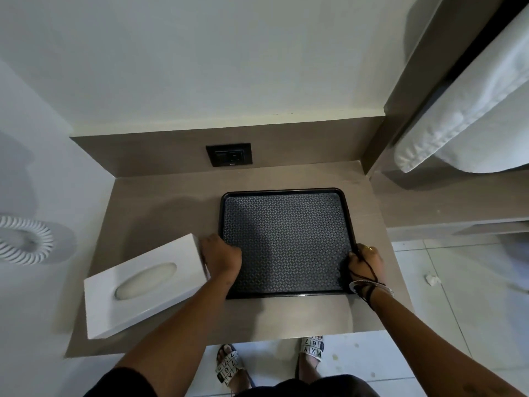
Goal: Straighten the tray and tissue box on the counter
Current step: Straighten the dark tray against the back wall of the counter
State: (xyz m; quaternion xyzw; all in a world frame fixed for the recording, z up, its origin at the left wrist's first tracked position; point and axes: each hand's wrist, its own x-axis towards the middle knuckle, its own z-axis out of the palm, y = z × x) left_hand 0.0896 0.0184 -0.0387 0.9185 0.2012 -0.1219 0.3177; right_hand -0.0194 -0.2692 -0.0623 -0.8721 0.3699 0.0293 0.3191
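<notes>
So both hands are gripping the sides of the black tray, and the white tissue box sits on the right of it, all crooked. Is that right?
Not quite. The head view shows the tissue box on the left of the tray, not the right. The rest holds: it lies crooked, and the left hand and right hand grip the tray's sides.

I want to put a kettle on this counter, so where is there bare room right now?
Bare counter lies left of the tray, behind the tissue box, up to the back panel with the socket. A strip also runs along the front edge below the tray. It is crowded where the left hand sits between box and tray; the right hand grips the tray's right rim.
</notes>
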